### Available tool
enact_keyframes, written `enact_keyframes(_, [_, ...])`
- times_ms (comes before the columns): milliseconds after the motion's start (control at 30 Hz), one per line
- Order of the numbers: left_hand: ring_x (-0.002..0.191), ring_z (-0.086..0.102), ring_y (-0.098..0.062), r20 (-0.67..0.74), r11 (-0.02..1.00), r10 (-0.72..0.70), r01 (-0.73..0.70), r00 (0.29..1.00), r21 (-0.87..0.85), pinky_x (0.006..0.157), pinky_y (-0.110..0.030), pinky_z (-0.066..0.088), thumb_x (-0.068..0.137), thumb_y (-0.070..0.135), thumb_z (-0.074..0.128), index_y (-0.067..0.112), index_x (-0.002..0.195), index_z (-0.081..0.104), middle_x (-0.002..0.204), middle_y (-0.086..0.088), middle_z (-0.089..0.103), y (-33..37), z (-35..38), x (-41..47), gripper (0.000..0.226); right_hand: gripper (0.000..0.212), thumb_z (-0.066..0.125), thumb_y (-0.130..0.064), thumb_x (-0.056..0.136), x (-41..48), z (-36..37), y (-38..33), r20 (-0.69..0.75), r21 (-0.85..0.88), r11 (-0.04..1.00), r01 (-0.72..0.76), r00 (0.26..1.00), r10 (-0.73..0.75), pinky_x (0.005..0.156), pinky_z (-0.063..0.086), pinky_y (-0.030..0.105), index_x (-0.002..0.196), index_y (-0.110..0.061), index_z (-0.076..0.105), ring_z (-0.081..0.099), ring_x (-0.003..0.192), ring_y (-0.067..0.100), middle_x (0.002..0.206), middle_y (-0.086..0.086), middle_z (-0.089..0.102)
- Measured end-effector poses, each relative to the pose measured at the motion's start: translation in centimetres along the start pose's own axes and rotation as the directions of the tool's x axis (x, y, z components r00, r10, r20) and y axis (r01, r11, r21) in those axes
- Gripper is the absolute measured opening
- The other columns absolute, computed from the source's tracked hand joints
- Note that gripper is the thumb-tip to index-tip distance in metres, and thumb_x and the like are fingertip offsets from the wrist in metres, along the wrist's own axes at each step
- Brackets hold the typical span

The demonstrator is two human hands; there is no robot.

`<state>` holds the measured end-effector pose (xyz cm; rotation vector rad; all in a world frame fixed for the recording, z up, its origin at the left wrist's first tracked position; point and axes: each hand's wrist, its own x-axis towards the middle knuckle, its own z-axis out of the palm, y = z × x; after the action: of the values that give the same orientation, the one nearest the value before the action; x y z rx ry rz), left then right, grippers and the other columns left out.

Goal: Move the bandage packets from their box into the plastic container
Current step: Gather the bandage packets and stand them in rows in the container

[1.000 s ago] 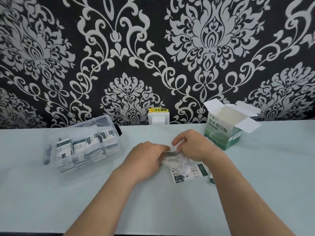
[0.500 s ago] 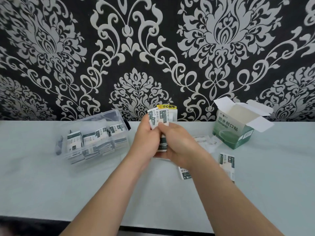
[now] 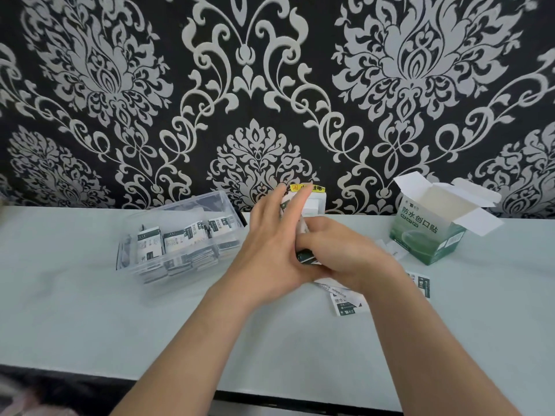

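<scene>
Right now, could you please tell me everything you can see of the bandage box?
The box is a small carton, cardboard by its look, green with white Chinese lettering on the front. Its top flaps stand open and splay outward, white inside; its contents are out of sight. It stands upright at the back right of the table, near the wall, one corner turned towards the camera. A loose packet lies at its left base; whether they touch I cannot tell.

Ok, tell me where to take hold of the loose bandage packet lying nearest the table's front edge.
Pinch the loose bandage packet at its bare near-left corner, coming from above and the left. It lies flat on the table, so no side can be clamped, and its right end is hidden behind the right forearm.
</scene>
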<state>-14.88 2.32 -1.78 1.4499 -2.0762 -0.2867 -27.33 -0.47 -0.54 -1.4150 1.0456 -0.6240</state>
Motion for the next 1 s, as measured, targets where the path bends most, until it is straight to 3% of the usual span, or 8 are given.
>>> enact_keyframes(167, [0.128,0.025,-0.012,-0.076,0.997,0.080,-0.081,0.994,-0.009,0.103,-0.030,0.039,0.066,0.026,0.080,0.041,0.143,0.030,0.137,0.011,0.025,0.6,0.4,0.6,0.093,0.021,0.044,0.002,0.087,-0.6,-1.0,0.1,-0.005,0.109,0.994,-0.013,1.000,0.013,0.064,0.052,0.033,0.098,0.000,0.061,0.057,0.073,0.020,0.079,0.013,0.057])
enact_keyframes(267, [0.132,0.021,0.000,0.028,0.981,0.057,-0.051,0.998,-0.188,0.103,-0.015,0.028,0.067,0.032,0.084,0.042,0.147,0.019,0.138,0.024,0.022,1.5,1.1,1.3,0.103,0.013,0.047,-0.006,0.094,-1.0,-2.2,0.3,-0.131,0.217,0.976,-0.006,0.991,0.035,0.053,0.043,0.026,0.094,-0.005,0.060,0.053,0.059,0.018,0.070,0.010,0.053])
enact_keyframes(333, [0.136,0.020,-0.001,0.121,0.976,-0.033,0.058,0.992,-0.210,0.106,-0.016,0.023,0.070,0.031,0.083,0.040,0.149,0.015,0.148,0.019,0.023,1.0,1.3,1.9,0.105,0.015,0.048,-0.016,0.099,-1.2,-3.8,0.7,-0.272,0.226,0.974,-0.015,0.959,0.078,0.047,0.034,0.024,0.104,-0.009,0.059,0.041,0.051,0.013,0.065,0.003,0.047])
enact_keyframes(400, [0.138,0.028,-0.009,0.258,0.997,-0.075,0.077,0.963,0.002,0.111,-0.023,0.026,0.075,0.029,0.078,0.032,0.149,0.026,0.152,0.009,0.031,0.0,1.6,2.2,0.091,0.023,0.047,-0.023,0.099,-1.2,-5.5,1.5,-0.386,0.079,0.995,-0.058,0.919,0.084,0.045,0.027,0.024,0.113,-0.008,0.056,0.032,0.049,0.012,0.065,0.002,0.040])
enact_keyframes(500, [0.126,0.045,-0.017,0.424,0.971,-0.076,-0.030,0.902,0.239,0.106,-0.031,0.037,0.081,0.031,0.072,0.027,0.135,0.051,0.132,0.004,0.051,-0.6,3.0,2.3,0.059,0.030,0.043,-0.026,0.099,-1.1,-7.0,3.0,-0.420,-0.129,0.981,-0.146,0.904,0.079,0.043,0.024,0.024,0.105,0.002,0.052,0.028,0.050,0.014,0.067,0.006,0.037])
enact_keyframes(667, [0.108,0.057,-0.015,0.384,0.951,-0.114,-0.012,0.917,0.310,0.094,-0.030,0.046,0.084,0.023,0.066,0.029,0.119,0.065,0.115,0.009,0.065,-0.5,3.0,2.4,0.035,0.027,0.043,-0.025,0.099,-0.8,-7.4,4.1,-0.388,-0.293,0.929,-0.227,0.916,0.102,0.049,0.034,0.027,0.077,-0.013,0.050,0.040,0.053,0.019,0.064,0.005,0.047])
enact_keyframes(900, [0.108,0.058,-0.014,0.406,0.955,-0.126,0.000,0.905,0.295,0.095,-0.031,0.047,0.084,0.030,0.067,0.030,0.122,0.062,0.116,0.009,0.065,-0.9,2.8,2.3,0.039,0.011,0.056,-0.020,0.091,-0.8,-7.3,4.4,-0.377,-0.389,0.884,-0.260,0.920,0.105,0.053,0.042,0.029,0.094,-0.009,0.057,0.052,0.060,0.018,0.077,0.005,0.059])
enact_keyframes(1000, [0.106,0.058,-0.017,0.465,0.957,-0.112,-0.030,0.878,0.288,0.091,-0.036,0.049,0.080,0.037,0.071,0.024,0.117,0.064,0.114,0.006,0.061,-0.9,2.9,2.1,0.040,0.022,0.063,-0.019,0.085,-1.2,-6.9,4.2,-0.375,-0.487,0.807,-0.336,0.914,0.154,0.075,0.055,0.035,0.103,-0.010,0.056,0.064,0.087,0.024,0.097,0.008,0.064])
